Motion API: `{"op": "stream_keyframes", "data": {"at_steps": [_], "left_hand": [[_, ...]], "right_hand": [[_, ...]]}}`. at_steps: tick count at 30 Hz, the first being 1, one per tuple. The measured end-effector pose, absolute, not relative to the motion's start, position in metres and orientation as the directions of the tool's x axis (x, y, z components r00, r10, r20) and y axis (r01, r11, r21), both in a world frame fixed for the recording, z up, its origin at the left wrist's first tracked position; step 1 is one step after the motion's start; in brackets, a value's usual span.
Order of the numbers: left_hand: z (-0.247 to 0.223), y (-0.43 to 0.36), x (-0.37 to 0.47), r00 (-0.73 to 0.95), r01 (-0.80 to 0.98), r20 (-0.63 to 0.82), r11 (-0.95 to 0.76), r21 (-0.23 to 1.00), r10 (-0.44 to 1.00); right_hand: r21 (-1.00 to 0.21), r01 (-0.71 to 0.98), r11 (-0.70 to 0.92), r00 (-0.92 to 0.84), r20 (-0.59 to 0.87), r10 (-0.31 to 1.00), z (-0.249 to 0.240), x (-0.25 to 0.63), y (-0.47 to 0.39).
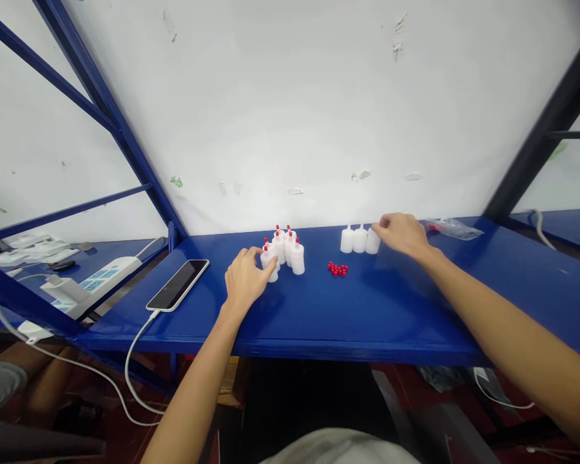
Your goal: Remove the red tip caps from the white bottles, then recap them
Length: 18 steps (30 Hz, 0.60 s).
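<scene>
Small white squeeze bottles with red tips (298, 258) stand in a tight cluster on the blue shelf. My left hand (246, 276) has its thumb and fingers around the front-left bottle (272, 273) of that cluster. Further right, three white bottles without red tips (347, 240) stand in a row, their bare nozzles pointing up. At the right end of the row, my right hand (402, 233) grips the last bottle (372, 242), whose top is hidden by the fingers. Between the two groups lies a small pile of red caps (338, 269).
A phone (178, 285) with a white charging cable lies at the left of the blue shelf (367, 316). Behind my right hand is a clear plastic bag (454, 228). A power strip (101, 277) sits beyond the left frame post. A person's arm shows at lower left.
</scene>
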State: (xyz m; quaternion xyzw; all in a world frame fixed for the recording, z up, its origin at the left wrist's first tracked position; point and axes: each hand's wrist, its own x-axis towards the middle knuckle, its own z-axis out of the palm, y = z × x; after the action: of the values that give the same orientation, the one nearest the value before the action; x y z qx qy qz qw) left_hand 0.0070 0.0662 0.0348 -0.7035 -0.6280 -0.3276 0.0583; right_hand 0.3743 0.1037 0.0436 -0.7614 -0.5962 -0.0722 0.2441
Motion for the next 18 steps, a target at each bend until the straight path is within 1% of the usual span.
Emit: {"op": "stream_keyframes", "data": {"at_steps": [3, 5, 6, 8, 10, 11, 13, 14, 16, 18], "left_hand": [[0.030, 0.062, 0.004, 0.037, 0.901, 0.546, -0.264, 0.344, 0.837], [0.027, 0.053, 0.003, 0.100, 0.837, 0.536, -0.362, 0.411, 0.838], [0.025, 0.048, 0.003, 0.143, 0.783, 0.515, -0.415, 0.463, 0.845], [0.023, 0.034, 0.006, 0.249, 0.629, 0.432, -0.484, 0.609, 0.867], [0.022, 0.021, 0.010, 0.384, 0.445, 0.320, -0.477, 0.758, 0.866], [0.022, 0.015, 0.012, 0.455, 0.360, 0.273, -0.456, 0.814, 0.847], [0.022, 0.006, 0.015, 0.579, 0.241, 0.223, -0.426, 0.872, 0.784], [0.022, 0.003, 0.016, 0.626, 0.208, 0.218, -0.429, 0.879, 0.749], [0.023, -0.001, 0.016, 0.685, 0.192, 0.227, -0.472, 0.861, 0.693], [0.024, -0.002, 0.015, 0.711, 0.209, 0.251, -0.538, 0.816, 0.657]], "right_hand": [[-0.283, 0.944, -0.167, 0.278, 0.417, 0.865, 0.045, 0.375, 0.102], [-0.289, 0.951, -0.111, 0.245, 0.482, 0.841, 0.048, 0.373, 0.098], [-0.293, 0.955, -0.050, 0.204, 0.526, 0.826, 0.049, 0.369, 0.094], [-0.287, 0.948, 0.138, 0.071, 0.611, 0.788, 0.052, 0.357, 0.085], [-0.258, 0.895, 0.363, -0.109, 0.664, 0.740, 0.052, 0.338, 0.072], [-0.239, 0.850, 0.470, -0.209, 0.665, 0.717, 0.051, 0.326, 0.064], [-0.212, 0.709, 0.673, -0.410, 0.652, 0.638, 0.046, 0.302, 0.049], [-0.207, 0.624, 0.753, -0.492, 0.645, 0.585, 0.043, 0.290, 0.042], [-0.149, 0.461, 0.875, -0.615, 0.657, 0.436, 0.035, 0.270, 0.030], [-0.091, 0.335, 0.938, -0.669, 0.678, 0.305, 0.027, 0.257, 0.022]]}}
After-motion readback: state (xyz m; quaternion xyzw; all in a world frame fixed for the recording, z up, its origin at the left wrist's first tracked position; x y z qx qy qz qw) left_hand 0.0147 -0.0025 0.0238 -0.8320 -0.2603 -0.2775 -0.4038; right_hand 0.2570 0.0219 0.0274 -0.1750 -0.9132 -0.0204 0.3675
